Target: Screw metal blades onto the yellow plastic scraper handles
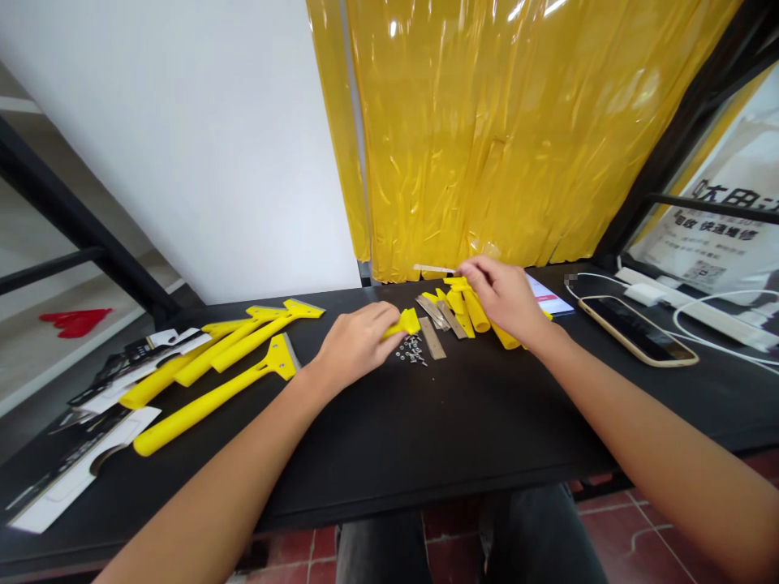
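Two hands, two pieces gripped

At the frame's centre, the left hand (358, 341) pinches a yellow piece (404, 324) near loose screws (414, 350). Right of centre, the right hand (502, 296) grips a thin strip (433, 268), possibly a blade. Yellow scrapers (207, 403) lie centre-left.

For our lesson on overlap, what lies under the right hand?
Yellow handles show partly beneath the right hand; whatever the hand itself covers cannot be seen.
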`<act>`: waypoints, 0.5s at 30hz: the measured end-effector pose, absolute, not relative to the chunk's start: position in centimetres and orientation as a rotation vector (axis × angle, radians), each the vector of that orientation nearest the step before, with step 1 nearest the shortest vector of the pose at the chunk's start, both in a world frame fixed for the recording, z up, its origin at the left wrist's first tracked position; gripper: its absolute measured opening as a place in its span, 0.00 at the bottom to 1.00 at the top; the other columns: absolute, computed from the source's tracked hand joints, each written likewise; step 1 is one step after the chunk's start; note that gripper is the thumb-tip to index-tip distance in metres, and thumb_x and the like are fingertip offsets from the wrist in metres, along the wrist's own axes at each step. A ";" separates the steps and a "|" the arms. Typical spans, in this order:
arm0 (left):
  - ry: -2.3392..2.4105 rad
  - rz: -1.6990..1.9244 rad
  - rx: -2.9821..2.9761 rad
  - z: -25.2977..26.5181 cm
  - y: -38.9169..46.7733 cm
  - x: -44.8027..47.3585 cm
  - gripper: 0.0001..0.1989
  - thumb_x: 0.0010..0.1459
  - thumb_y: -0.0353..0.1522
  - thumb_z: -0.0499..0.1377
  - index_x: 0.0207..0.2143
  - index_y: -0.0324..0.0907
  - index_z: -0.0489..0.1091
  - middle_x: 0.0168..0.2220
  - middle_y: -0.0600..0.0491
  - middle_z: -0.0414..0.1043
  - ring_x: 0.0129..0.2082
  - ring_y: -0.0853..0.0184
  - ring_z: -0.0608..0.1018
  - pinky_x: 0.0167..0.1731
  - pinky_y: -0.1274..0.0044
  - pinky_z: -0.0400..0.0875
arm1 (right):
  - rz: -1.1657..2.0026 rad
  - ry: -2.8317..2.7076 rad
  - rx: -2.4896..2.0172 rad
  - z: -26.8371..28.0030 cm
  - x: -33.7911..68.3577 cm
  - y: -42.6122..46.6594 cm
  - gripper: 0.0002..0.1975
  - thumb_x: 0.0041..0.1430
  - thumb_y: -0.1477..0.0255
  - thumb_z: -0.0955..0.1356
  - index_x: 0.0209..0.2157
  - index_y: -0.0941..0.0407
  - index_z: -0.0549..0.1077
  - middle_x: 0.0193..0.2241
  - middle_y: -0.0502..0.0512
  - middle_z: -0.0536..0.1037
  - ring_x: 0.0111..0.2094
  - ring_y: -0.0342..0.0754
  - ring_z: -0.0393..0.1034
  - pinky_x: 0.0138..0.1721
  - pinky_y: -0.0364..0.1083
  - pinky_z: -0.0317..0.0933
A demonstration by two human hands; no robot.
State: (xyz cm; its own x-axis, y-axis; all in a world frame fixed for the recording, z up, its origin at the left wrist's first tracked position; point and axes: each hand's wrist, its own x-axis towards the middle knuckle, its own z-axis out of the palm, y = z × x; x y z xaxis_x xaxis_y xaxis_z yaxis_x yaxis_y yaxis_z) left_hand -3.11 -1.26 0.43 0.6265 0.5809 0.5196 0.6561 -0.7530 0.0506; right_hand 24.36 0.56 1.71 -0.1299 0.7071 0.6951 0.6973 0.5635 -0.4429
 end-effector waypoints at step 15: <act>-2.146 -3.184 -2.084 0.4 -2.3 0.0 0.21 0.45 0.43 0.74 0.32 0.38 0.71 0.26 0.56 0.71 0.20 0.74 0.69 0.16 0.82 0.60 | 0.494 -2.144 -1.196 -0.1 16.1 -5.8 0.18 0.57 0.53 0.70 0.29 0.53 0.68 0.24 0.47 0.73 0.26 0.44 0.64 0.28 0.44 0.52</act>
